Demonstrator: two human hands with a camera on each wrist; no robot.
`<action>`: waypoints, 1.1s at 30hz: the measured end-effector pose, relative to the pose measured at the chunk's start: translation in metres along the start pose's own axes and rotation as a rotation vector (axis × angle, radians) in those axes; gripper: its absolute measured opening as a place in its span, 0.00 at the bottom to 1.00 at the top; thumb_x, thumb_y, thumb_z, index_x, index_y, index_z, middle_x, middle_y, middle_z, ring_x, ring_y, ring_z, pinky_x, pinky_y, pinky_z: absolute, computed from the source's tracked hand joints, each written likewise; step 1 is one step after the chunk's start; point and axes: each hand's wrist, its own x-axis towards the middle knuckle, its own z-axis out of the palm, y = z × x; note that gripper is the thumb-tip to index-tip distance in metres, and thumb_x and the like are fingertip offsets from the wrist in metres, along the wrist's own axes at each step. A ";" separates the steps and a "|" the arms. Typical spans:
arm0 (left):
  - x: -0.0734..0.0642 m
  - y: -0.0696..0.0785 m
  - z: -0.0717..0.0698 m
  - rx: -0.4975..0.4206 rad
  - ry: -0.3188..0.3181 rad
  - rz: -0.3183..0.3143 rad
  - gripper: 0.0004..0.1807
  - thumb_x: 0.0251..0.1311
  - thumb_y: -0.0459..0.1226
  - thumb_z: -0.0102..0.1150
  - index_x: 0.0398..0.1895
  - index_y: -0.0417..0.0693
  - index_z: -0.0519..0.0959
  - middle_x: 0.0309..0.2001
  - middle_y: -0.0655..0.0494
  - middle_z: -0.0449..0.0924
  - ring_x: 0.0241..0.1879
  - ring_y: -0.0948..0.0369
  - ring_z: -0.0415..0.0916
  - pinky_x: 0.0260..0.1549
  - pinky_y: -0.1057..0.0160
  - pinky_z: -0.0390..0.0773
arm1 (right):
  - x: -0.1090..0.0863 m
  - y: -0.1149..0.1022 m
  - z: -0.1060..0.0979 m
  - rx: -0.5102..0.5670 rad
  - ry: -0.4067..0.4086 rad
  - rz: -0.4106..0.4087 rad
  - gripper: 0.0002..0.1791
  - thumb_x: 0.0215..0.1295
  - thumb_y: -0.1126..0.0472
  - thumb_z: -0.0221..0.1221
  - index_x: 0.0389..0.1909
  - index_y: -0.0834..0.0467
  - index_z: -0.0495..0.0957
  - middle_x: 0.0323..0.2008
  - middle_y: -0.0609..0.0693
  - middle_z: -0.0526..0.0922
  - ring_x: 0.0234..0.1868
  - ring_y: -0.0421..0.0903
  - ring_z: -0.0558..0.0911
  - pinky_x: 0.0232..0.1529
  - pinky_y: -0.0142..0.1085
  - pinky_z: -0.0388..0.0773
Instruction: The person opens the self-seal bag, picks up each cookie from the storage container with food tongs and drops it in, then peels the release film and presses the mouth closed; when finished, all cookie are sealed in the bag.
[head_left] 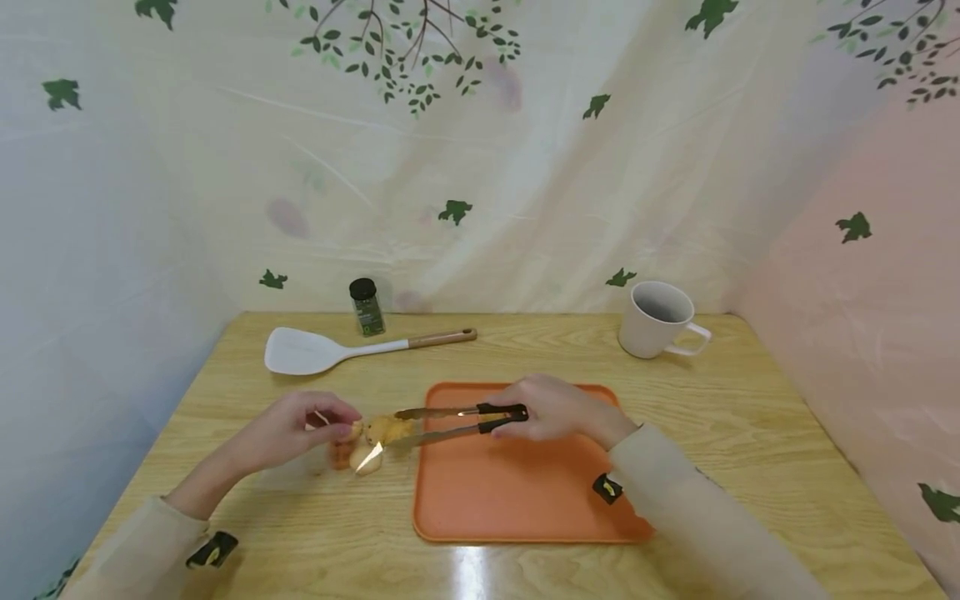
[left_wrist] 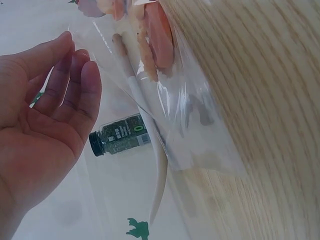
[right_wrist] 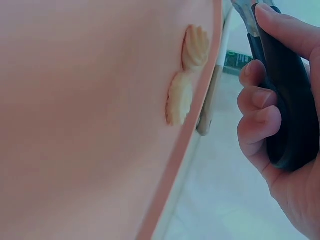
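Note:
My left hand [head_left: 288, 427] pinches the edge of a clear plastic bag [left_wrist: 200, 145] between thumb and fingertips, left of the orange tray. Inside the bag are yellowish food pieces [head_left: 388, 429] and a smooth pinkish-orange piece [left_wrist: 160, 37]. My right hand [head_left: 553, 408] grips metal tongs [head_left: 450, 433] by their black handles above the tray. The tongs' two arms are spread and point left, their ends at the yellowish pieces. Two ridged, pale cookie-like pieces [right_wrist: 196, 49] lie on the tray [head_left: 517, 500] near its rim, mostly hidden by my right hand in the head view.
Behind the bag lies a white spatula [head_left: 303, 352] with a wooden handle. A dark-capped spice jar [head_left: 367, 308] stands near the back edge. At the back right is a white mug [head_left: 654, 323], its handle facing right. Patterned cloth [head_left: 525, 183] hangs around the wooden table.

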 end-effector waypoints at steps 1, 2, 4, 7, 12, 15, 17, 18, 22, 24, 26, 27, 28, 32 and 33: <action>0.000 0.000 0.000 0.001 0.002 0.002 0.09 0.68 0.33 0.65 0.48 0.41 0.85 0.40 0.50 0.87 0.36 0.64 0.81 0.33 0.63 0.83 | 0.001 0.000 0.000 -0.015 0.002 -0.008 0.20 0.71 0.51 0.64 0.58 0.56 0.82 0.30 0.38 0.81 0.23 0.33 0.70 0.28 0.29 0.69; 0.001 0.000 0.000 0.003 0.002 0.002 0.09 0.67 0.33 0.65 0.48 0.40 0.85 0.40 0.50 0.86 0.36 0.64 0.81 0.33 0.63 0.83 | 0.002 0.000 0.001 -0.025 0.003 -0.014 0.20 0.71 0.50 0.64 0.58 0.56 0.82 0.33 0.38 0.83 0.24 0.32 0.71 0.29 0.29 0.71; 0.002 0.000 0.000 0.011 0.004 0.003 0.10 0.67 0.33 0.65 0.49 0.40 0.85 0.40 0.50 0.86 0.37 0.65 0.81 0.33 0.63 0.83 | 0.006 -0.002 0.004 -0.037 -0.004 -0.018 0.21 0.72 0.50 0.63 0.59 0.56 0.82 0.38 0.39 0.85 0.25 0.31 0.72 0.31 0.29 0.72; 0.004 0.000 0.001 0.017 0.002 0.002 0.10 0.68 0.34 0.65 0.49 0.41 0.85 0.40 0.51 0.86 0.37 0.65 0.81 0.32 0.64 0.83 | 0.013 -0.006 0.008 -0.004 -0.023 0.002 0.23 0.72 0.49 0.63 0.62 0.55 0.80 0.40 0.40 0.86 0.21 0.31 0.69 0.28 0.28 0.70; 0.005 0.001 0.001 0.013 -0.002 -0.004 0.10 0.69 0.34 0.64 0.49 0.41 0.85 0.40 0.53 0.86 0.37 0.65 0.81 0.32 0.63 0.83 | 0.026 -0.011 0.015 0.064 -0.033 0.000 0.14 0.72 0.48 0.63 0.55 0.45 0.83 0.33 0.36 0.83 0.18 0.31 0.67 0.24 0.27 0.66; 0.005 0.001 0.001 0.009 -0.004 0.007 0.09 0.68 0.33 0.64 0.49 0.40 0.85 0.40 0.53 0.86 0.36 0.65 0.81 0.33 0.63 0.83 | 0.033 -0.013 0.019 0.103 -0.039 -0.017 0.10 0.72 0.48 0.63 0.50 0.42 0.82 0.27 0.35 0.79 0.18 0.31 0.68 0.23 0.27 0.66; 0.005 0.001 0.001 0.005 -0.006 0.014 0.09 0.68 0.32 0.64 0.48 0.40 0.85 0.40 0.52 0.86 0.36 0.65 0.81 0.33 0.63 0.83 | 0.038 -0.014 0.021 0.130 -0.043 -0.016 0.09 0.71 0.48 0.64 0.49 0.43 0.83 0.24 0.36 0.78 0.17 0.32 0.67 0.21 0.27 0.66; 0.005 0.001 0.001 0.003 -0.006 0.016 0.09 0.68 0.32 0.64 0.48 0.40 0.85 0.40 0.52 0.86 0.36 0.64 0.81 0.33 0.63 0.83 | 0.040 -0.015 0.022 0.132 -0.046 -0.014 0.09 0.71 0.48 0.64 0.48 0.44 0.83 0.24 0.36 0.78 0.17 0.31 0.67 0.22 0.27 0.66; 0.004 0.002 0.001 0.002 -0.005 0.025 0.08 0.67 0.32 0.65 0.47 0.43 0.86 0.39 0.54 0.87 0.36 0.64 0.81 0.33 0.63 0.84 | 0.050 -0.017 0.025 0.137 -0.066 -0.013 0.13 0.70 0.49 0.65 0.51 0.47 0.83 0.29 0.34 0.81 0.20 0.30 0.72 0.24 0.25 0.71; 0.004 0.002 0.001 0.003 -0.003 0.032 0.08 0.66 0.31 0.65 0.47 0.43 0.86 0.39 0.55 0.87 0.36 0.64 0.82 0.33 0.62 0.84 | 0.054 -0.017 0.027 0.131 -0.074 -0.019 0.15 0.71 0.49 0.64 0.54 0.49 0.83 0.30 0.34 0.82 0.20 0.30 0.72 0.24 0.25 0.71; 0.003 0.002 0.001 0.006 0.000 0.035 0.08 0.66 0.31 0.66 0.46 0.42 0.86 0.39 0.55 0.87 0.36 0.64 0.82 0.33 0.62 0.84 | 0.058 -0.017 0.029 0.126 -0.077 -0.032 0.15 0.71 0.49 0.64 0.54 0.49 0.83 0.29 0.34 0.81 0.19 0.29 0.72 0.24 0.24 0.71; 0.003 0.002 0.001 0.008 0.001 0.037 0.08 0.66 0.31 0.66 0.46 0.42 0.86 0.39 0.55 0.87 0.35 0.64 0.82 0.33 0.62 0.84 | 0.060 -0.017 0.030 0.121 -0.076 -0.038 0.16 0.71 0.49 0.64 0.55 0.50 0.83 0.28 0.35 0.81 0.18 0.30 0.70 0.24 0.24 0.70; 0.003 0.002 0.002 0.010 0.002 0.036 0.08 0.66 0.31 0.65 0.46 0.42 0.86 0.39 0.55 0.87 0.35 0.64 0.82 0.33 0.62 0.84 | 0.061 -0.016 0.031 0.119 -0.074 -0.043 0.17 0.71 0.49 0.64 0.55 0.50 0.83 0.27 0.35 0.80 0.17 0.30 0.69 0.24 0.24 0.69; 0.004 0.002 0.002 0.018 0.001 0.031 0.07 0.66 0.31 0.66 0.46 0.42 0.86 0.39 0.55 0.87 0.36 0.65 0.82 0.33 0.63 0.84 | 0.064 -0.017 0.032 0.115 -0.059 -0.066 0.17 0.71 0.49 0.64 0.55 0.51 0.83 0.28 0.35 0.80 0.17 0.30 0.67 0.24 0.25 0.67; 0.004 0.002 0.002 0.021 0.001 0.031 0.07 0.66 0.31 0.66 0.46 0.42 0.86 0.39 0.55 0.87 0.36 0.65 0.82 0.33 0.63 0.84 | 0.064 -0.018 0.031 0.120 -0.059 -0.064 0.17 0.70 0.50 0.65 0.56 0.51 0.83 0.29 0.35 0.80 0.17 0.30 0.68 0.24 0.25 0.68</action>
